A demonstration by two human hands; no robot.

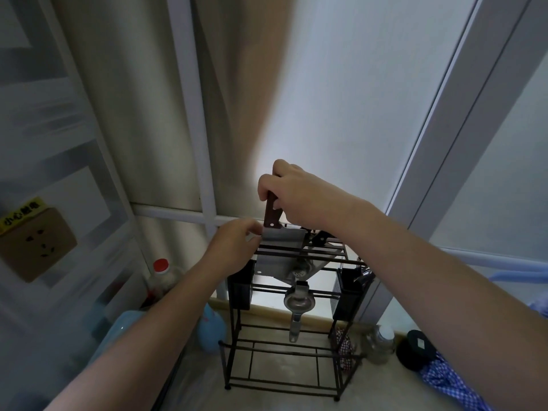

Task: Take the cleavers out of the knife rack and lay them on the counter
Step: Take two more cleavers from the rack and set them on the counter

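A black wire knife rack [284, 348] stands on the pale counter [267, 396] against the frosted window. A cleaver [281, 238] with a brown handle stands blade-down in the rack's top slots, its blade partly raised above the bars. My right hand [293, 197] is closed around the cleaver's handle. My left hand [234, 247] rests at the rack's top left corner, fingertips touching the blade's left edge. Dark handles of other knives [318, 237] show in the slots to the right.
A metal strainer ladle [296, 304] hangs in the rack's middle. Black holders [350, 292] hang at both sides. A red-capped bottle [161, 277] and blue objects [212, 327] stand left. A glass jar [381, 342], a black lid [418, 348] and checked cloth [444, 381] lie right.
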